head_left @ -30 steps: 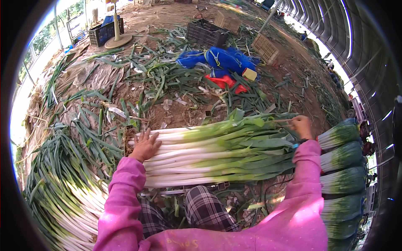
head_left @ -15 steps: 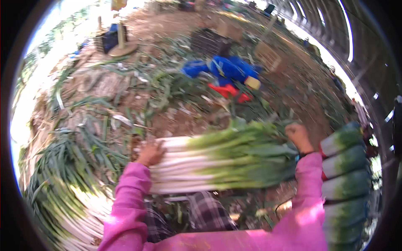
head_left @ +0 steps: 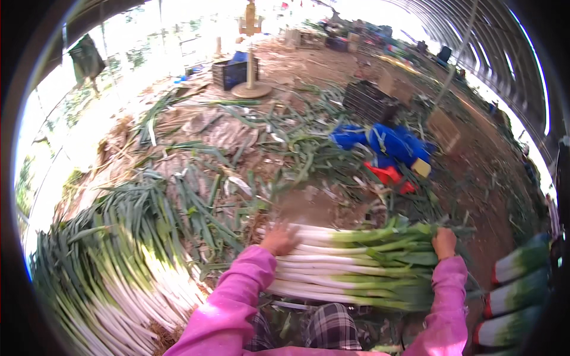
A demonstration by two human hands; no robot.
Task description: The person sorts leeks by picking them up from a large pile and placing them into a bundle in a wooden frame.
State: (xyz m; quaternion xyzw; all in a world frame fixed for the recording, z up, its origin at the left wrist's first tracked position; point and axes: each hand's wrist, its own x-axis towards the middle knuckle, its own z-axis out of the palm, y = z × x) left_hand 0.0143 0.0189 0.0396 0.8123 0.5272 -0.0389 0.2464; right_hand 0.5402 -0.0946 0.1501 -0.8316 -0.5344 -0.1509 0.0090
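A wide layer of long green onions (head_left: pixel 332 261) lies crosswise in front of me, white stems to the left and green leaves to the right. On the upper white ends rests my left hand (head_left: pixel 280 238), its fingers spread and a little blurred. My right hand (head_left: pixel 444 243) is closed at the far edge of the leaf ends, with leaf seeming to be caught in its fingers. Below the layer my knees in checked cloth (head_left: pixel 332 326) show.
At the left lies a big heap of green onions (head_left: pixel 119 261). Tied bundles (head_left: pixel 513 293) with red bands are stacked at the right. Beyond are blue and red cloths (head_left: pixel 386 145), a black crate (head_left: pixel 371 102), a brown carton (head_left: pixel 444 130) and a round-based stand (head_left: pixel 252 89). Loose leaves litter the soil.
My view has turned left and up, so everything sits further right and lower in the picture. Both hands stay at the two ends of the green onions, which look much the same.
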